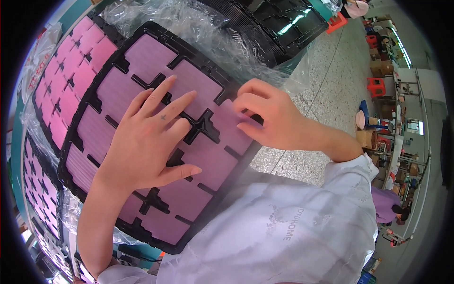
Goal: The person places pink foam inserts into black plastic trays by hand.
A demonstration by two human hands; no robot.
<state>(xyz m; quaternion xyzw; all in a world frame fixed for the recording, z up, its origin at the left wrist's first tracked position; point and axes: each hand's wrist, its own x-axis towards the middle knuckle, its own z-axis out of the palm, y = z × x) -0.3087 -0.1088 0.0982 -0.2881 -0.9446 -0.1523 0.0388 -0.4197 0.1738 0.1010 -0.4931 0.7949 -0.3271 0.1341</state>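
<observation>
A black plastic tray (165, 35) lies tilted in front of me, its stepped compartments filled with thin pink sheets (203, 80). My left hand (149, 132) rests on the tray with its fingers spread and holds nothing. At the tray's right edge, my right hand (269, 116) has its thumb and fingers curled together in a pinch. Between them is the edge of a pink sheet (229, 116) in the right-hand row; the fingertips partly hide it. Black cross-shaped dividers (203, 127) show between the sheets.
More trays with pink sheets (71, 71) lie to the left. Crumpled clear plastic film (189, 21) surrounds the far side, beside a stack of black trays (269, 28). Speckled floor (326, 80) lies to the right, with red stools (376, 87), shelves and another person (385, 206) beyond.
</observation>
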